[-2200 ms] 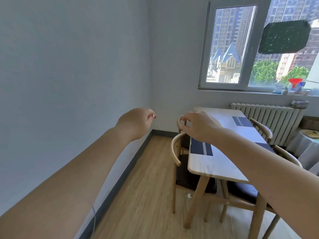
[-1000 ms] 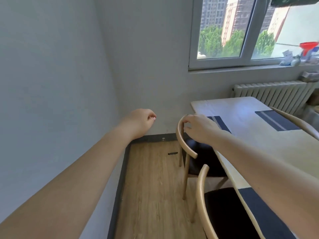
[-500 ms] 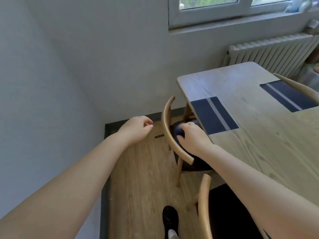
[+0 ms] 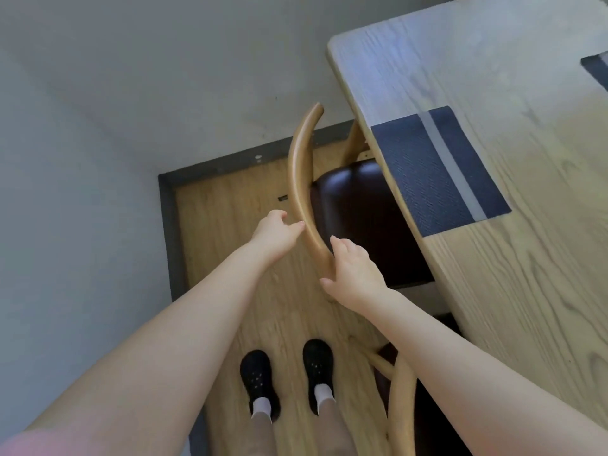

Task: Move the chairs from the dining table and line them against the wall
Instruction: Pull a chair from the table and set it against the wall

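Hands closing on the far chair's curved backrest (image 4: 297,172).

The right hand (image 4: 353,273) is wrapping the rail's near end, grip clamped on it; the left hand (image 4: 276,233) is touching the rail's outer face, fingers apart, likely to steady the pull. The chair's dark seat (image 4: 358,218) is sitting tucked under the desk (image 4: 493,291) edge, near the wall (image 4: 98,126) corner.

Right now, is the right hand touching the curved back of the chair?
Touching. The head view shows the right hand pressed against the near end of the chair's curved wooden backrest, fingers lying along it with no gap.
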